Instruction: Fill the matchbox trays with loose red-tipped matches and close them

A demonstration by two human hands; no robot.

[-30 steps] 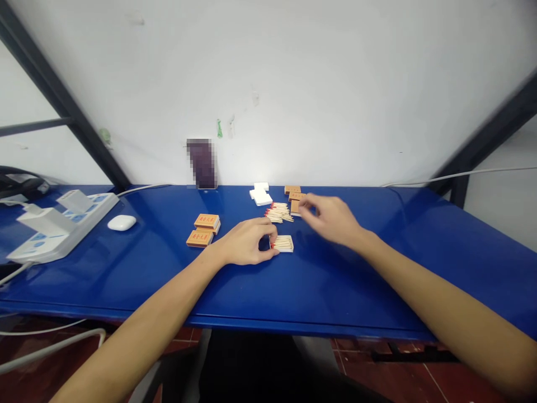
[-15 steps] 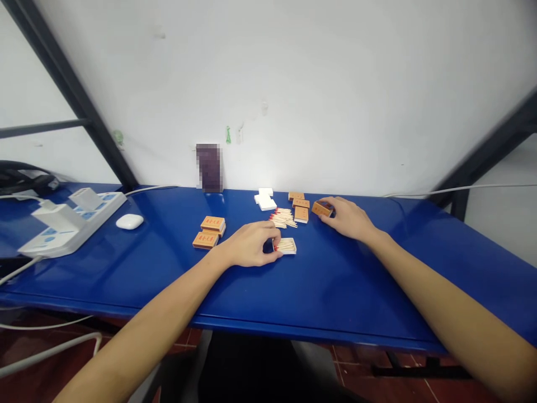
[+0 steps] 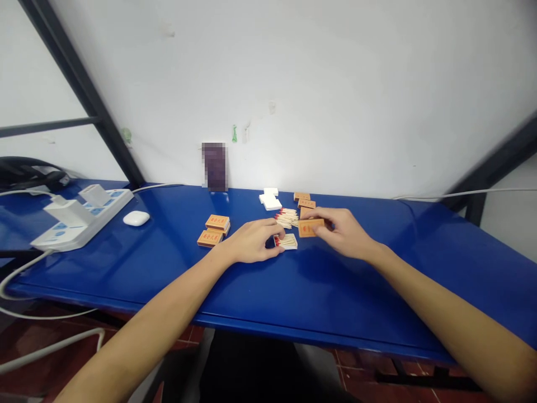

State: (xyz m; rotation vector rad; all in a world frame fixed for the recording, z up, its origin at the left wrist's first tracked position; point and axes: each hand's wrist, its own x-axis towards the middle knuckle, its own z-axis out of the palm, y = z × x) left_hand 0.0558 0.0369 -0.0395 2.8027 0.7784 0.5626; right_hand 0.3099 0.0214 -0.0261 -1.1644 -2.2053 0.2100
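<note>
My left hand grips the left end of a white matchbox tray between thumb and fingers. Matches with red heads fill this tray. Just to its right, my right hand holds an orange matchbox sleeve by its right end, its printed face toward me. Behind the tray lies a loose pile of matches, heads to the left. Several orange matchboxes sit behind my right hand, the nearest one partly hidden by it.
Stacked orange matchboxes stand left of my left hand. White trays lie near the wall. Farther left are a white earbud case and a power strip with plugs and cables. A dark blurred rectangle leans against the wall.
My right hand has moved left and nearer to me with the matchbox sleeve, bringing it beside the filled tray. My left hand keeps its hold on the tray. The view has shifted slightly.
</note>
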